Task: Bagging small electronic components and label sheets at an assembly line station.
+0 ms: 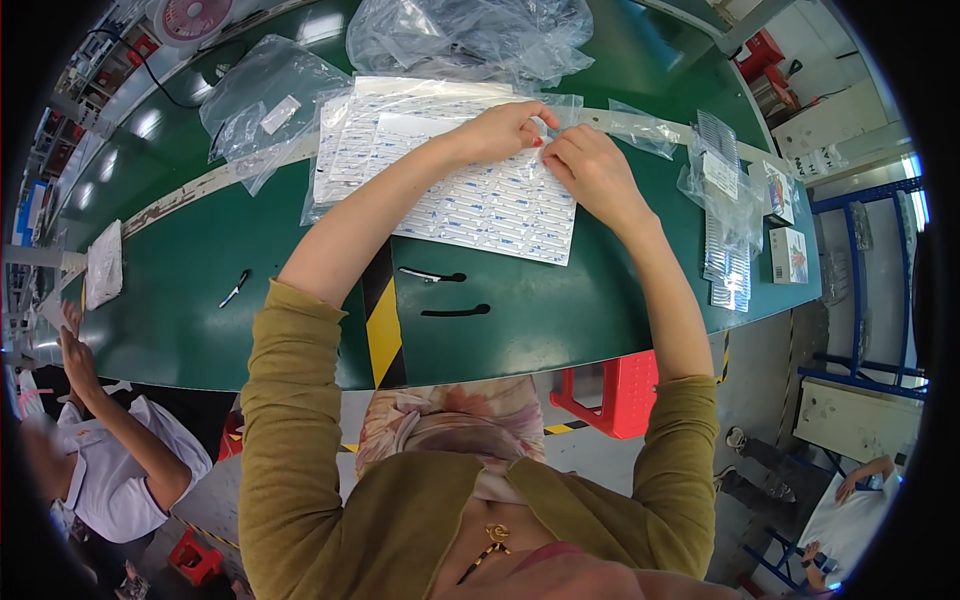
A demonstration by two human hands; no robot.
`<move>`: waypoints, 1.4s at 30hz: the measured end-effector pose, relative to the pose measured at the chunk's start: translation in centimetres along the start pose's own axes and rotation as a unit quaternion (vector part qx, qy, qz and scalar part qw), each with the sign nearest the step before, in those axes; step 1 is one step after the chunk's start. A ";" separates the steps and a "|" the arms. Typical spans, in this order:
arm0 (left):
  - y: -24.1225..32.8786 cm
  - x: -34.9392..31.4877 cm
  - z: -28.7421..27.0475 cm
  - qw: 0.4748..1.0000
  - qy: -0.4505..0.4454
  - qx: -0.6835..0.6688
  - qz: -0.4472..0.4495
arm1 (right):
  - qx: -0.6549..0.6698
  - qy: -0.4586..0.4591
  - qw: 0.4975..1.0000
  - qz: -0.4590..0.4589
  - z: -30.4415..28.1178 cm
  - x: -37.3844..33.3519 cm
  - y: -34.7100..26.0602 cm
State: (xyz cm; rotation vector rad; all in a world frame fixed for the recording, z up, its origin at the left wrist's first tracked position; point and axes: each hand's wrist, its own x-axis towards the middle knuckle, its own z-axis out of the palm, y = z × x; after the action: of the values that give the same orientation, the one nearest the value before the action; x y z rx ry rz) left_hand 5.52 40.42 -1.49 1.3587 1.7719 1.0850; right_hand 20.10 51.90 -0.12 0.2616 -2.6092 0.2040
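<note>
One left bare hand (505,132), one right bare hand (595,172), that's two! Slim black strips (455,312): three, two of them part white. Small white printed cardboard boxes (789,256)? Two! One yellow-and-black striped band (383,335) on the green tabletop (540,335). Red plastic stools (625,400), at least two. White sheets with blue print (500,215), several, overlapping, exact number hidden. Co-workers (135,465): two!

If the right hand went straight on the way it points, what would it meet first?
Probably the left hand, just ahead of the right hand; depth between them is unclear.
</note>
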 end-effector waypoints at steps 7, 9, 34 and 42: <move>-0.5 0.0 0.3 1.000 0.006 0.023 0.015 | 0.203 -0.033 0.964 0.170 -0.3 -0.5 -0.2; -0.6 -0.1 0.3 1.000 0.007 0.027 0.013 | 0.241 -0.062 0.942 0.224 -0.5 -0.4 0.0; -0.2 -0.1 0.3 1.000 0.007 0.029 0.009 | 0.172 -0.094 0.975 0.105 -0.4 0.5 0.9; -0.3 -0.1 0.6 0.997 0.029 0.064 0.017 | 0.294 -0.084 0.913 0.271 -0.9 -0.4 0.7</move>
State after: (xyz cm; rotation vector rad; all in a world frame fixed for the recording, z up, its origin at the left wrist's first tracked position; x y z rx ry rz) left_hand 5.91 40.45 -2.00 1.4512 1.8941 1.0535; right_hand 20.67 52.75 0.38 -0.2702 -2.6623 1.2131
